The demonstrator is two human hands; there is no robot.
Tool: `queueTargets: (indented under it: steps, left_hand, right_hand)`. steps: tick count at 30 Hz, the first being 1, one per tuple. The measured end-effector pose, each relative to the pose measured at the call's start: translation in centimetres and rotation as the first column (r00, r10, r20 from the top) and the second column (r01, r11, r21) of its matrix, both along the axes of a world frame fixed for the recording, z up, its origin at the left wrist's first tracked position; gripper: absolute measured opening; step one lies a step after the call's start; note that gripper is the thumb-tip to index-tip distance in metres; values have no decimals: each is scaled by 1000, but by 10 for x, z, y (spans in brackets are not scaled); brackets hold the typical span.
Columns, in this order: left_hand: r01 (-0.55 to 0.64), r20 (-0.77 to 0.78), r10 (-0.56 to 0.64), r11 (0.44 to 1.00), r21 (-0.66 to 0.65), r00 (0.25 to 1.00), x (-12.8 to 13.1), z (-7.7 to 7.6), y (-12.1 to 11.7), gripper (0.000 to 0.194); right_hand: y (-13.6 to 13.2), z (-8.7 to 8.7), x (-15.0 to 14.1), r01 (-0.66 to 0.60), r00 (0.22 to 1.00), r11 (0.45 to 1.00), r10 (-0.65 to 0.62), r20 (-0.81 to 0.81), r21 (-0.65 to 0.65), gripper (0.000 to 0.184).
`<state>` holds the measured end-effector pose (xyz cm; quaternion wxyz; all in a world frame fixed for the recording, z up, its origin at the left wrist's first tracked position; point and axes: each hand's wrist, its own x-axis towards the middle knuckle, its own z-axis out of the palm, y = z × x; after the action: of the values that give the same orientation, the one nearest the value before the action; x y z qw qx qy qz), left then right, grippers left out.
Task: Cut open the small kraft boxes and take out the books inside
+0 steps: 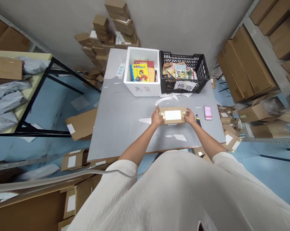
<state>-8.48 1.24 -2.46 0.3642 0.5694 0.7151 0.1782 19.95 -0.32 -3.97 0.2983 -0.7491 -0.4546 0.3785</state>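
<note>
A small cardboard box [168, 121] with a white label and strips of clear tape at its ends is between my two hands, over the grey table [120, 128]. My left hand [157, 117] grips its left end, and my right hand [189, 116] has hold of the right end. Just right of my right hand lies a black and yellow utility knife [198, 120]. Farther right rests a phone with a pink screen [207, 113]. Torn white paper scraps [180, 137] lie in front of the box, with more behind it.
At the table's back stand a white foam box [142, 88] with books and a black plastic crate [202, 75] with more books. A power strip [121, 70] lies left of them. Stacked cartons [101, 41], a left shelf of grey parcels [5, 96] and right shelving [255, 35] surround the table.
</note>
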Motion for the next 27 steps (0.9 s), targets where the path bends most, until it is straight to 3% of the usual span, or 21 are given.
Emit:
queueTargets:
  steps: [4, 7, 10, 16, 23, 27]
  left_hand:
    - [-3, 43, 3, 1000, 14, 999, 0, 12, -2, 103]
    - [-49, 97, 44, 997, 52, 994, 2, 19, -7, 92]
    - [-101, 117, 98, 995, 23, 988, 2, 20, -15, 76]
    - [-102, 24, 104, 992, -73, 994, 1, 7, -33, 67]
    - [-35, -6, 34, 989, -143, 999, -4, -14, -48, 71]
    - [-66, 28, 69, 992, -107, 997, -3, -18, -43, 83]
  right_hand:
    - [-6, 10, 3, -1, 1000, 998, 2, -9, 70, 87]
    - [-10, 18, 3, 11, 999, 990, -4, -45, 139, 89]
    - [-17, 24, 4, 55, 996, 995, -49, -70, 80, 78]
    - [-35, 19, 6, 66, 995, 994, -58, 79, -91, 56]
    - [-47, 3, 11, 40, 985, 983, -9, 173, -177, 38]
    - [-41, 3, 8, 40, 994, 990, -26, 106, -134, 39]
